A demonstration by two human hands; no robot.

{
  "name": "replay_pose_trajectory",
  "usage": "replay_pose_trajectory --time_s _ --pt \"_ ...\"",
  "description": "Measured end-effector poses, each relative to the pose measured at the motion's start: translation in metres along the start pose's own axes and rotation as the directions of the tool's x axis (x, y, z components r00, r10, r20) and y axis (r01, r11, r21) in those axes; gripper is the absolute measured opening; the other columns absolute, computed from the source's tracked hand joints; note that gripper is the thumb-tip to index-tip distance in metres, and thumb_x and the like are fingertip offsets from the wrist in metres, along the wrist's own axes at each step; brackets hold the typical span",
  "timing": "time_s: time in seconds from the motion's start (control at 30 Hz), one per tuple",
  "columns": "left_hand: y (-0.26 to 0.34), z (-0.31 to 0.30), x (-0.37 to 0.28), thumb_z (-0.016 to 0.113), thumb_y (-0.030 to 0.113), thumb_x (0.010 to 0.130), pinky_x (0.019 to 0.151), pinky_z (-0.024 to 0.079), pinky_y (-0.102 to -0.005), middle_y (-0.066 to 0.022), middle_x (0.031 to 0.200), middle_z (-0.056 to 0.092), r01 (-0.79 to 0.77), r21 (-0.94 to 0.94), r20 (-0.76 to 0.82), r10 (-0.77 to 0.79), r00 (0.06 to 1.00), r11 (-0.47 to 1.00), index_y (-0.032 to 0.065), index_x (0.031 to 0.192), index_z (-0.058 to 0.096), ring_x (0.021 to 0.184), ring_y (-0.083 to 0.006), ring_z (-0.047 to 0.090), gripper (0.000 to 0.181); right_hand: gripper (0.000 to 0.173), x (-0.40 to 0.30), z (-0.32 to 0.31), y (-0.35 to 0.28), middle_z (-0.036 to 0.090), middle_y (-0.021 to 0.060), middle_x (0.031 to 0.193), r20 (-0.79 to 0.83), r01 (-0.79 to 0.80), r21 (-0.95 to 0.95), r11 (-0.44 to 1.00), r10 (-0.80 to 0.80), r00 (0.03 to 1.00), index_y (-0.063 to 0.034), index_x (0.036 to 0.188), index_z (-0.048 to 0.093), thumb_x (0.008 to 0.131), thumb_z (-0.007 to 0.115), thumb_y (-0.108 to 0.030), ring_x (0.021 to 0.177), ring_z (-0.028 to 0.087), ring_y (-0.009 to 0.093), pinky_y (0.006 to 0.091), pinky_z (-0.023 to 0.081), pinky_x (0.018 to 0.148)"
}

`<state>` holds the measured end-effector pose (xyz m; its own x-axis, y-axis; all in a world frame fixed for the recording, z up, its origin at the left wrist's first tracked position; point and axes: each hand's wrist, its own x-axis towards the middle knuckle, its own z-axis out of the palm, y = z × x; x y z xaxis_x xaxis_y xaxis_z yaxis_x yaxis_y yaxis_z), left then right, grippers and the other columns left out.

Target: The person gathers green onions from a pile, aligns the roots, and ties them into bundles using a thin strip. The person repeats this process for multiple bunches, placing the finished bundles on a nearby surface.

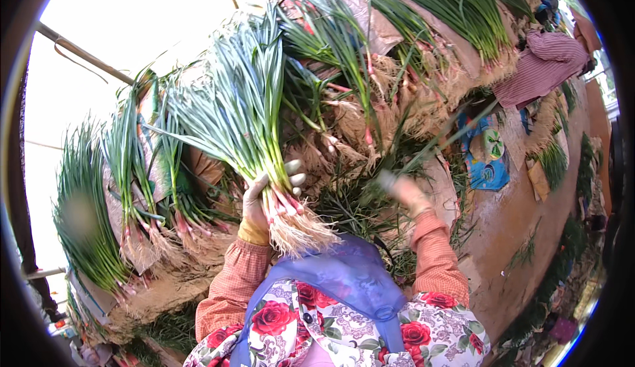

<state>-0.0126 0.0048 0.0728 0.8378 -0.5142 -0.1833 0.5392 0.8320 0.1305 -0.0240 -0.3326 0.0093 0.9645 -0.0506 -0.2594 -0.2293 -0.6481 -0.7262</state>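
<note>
My left hand [255,206], in a pale glove, grips a thick bunch of green garlic [248,99] around its stems. The pinkish stem bases and a tangle of pale roots [302,230] hang below the fingers, toward my chest. The long leaves fan up and away from me. To the right, my gloved right hand [407,193] is blurred over a heap of loose green leaves [357,203]. A long blurred leaf [461,131] slants up right from beside it; whether the fingers hold it cannot be told.
More green garlic lies along the heap ahead, with single plants [367,104] nearer me and bundles at left [89,218] and far right [466,20]. A blue printed bag [486,163] lies on the brown floor [501,238]. A person in a striped top [550,64] bends at upper right.
</note>
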Motion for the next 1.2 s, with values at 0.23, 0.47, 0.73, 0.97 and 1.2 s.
replay_pose_trajectory --time_s 0.23,0.47,0.73,0.97,1.2 --pt "0.020 0.034 -0.006 0.060 0.031 0.090 0.088 0.058 -0.0450 -0.0271 0.126 0.056 -0.158 0.172 0.160 0.131 0.978 0.972 -0.0112 0.137 0.037 0.107 -0.0326 0.063 0.067 0.031 0.043 -0.009 -0.058 0.070 0.0070 0.092 -0.121 -0.102 0.381 0.919 0.159 0.980 -0.0062 0.101 0.064 0.094 0.061 -0.037 0.067 0.063 0.012 0.0293 0.050 0.063" --pt "0.000 0.021 0.009 0.057 0.024 0.089 0.107 0.042 -0.0520 -0.0345 0.134 0.048 -0.126 0.328 0.031 0.122 0.992 0.936 -0.0117 0.138 0.036 0.119 -0.0421 0.054 0.064 0.015 0.025 0.039 -0.111 0.066 0.0095 0.077 -0.019 0.450 -0.413 0.792 -0.502 0.865 -0.0079 0.107 0.063 0.095 0.060 -0.015 0.056 0.062 0.016 0.0242 0.051 0.048" --pt "0.000 -0.001 0.014 0.058 0.021 0.082 0.096 0.049 -0.0456 -0.0207 0.111 0.065 -0.092 0.392 -0.280 0.214 0.936 0.915 -0.0074 0.124 0.052 0.099 -0.0352 0.063 0.051 0.067 0.050 0.029 -0.159 0.066 0.0177 0.097 0.524 -0.419 0.802 0.425 -0.164 0.836 -0.0003 0.145 0.032 0.093 0.063 -0.030 0.070 0.064 0.019 0.0319 0.054 0.053" --pt "0.002 -0.011 0.016 0.051 0.033 0.095 0.077 0.055 -0.0486 -0.0174 0.111 0.068 -0.145 0.362 -0.128 0.204 0.971 0.921 -0.0005 0.126 0.056 0.092 -0.0282 0.067 0.046 0.012 0.041 0.062 -0.171 0.064 0.0093 0.074 0.368 -0.360 0.928 0.097 -0.076 0.927 -0.0065 0.097 0.057 0.092 0.064 -0.016 0.043 0.060 0.018 0.0289 0.047 0.036" --pt "0.004 -0.011 0.013 0.054 0.026 0.094 0.090 0.052 -0.0401 -0.0165 0.119 0.065 -0.032 0.521 -0.057 0.072 0.996 0.853 -0.0066 0.127 0.055 0.102 -0.0247 0.063 0.046 0.046 0.073 0.060 -0.176 0.065 0.0307 0.096 -0.009 0.294 0.381 0.877 -0.314 0.949 0.0081 0.114 0.054 0.089 0.064 -0.029 0.085 0.066 0.039 0.0438 0.052 0.076"
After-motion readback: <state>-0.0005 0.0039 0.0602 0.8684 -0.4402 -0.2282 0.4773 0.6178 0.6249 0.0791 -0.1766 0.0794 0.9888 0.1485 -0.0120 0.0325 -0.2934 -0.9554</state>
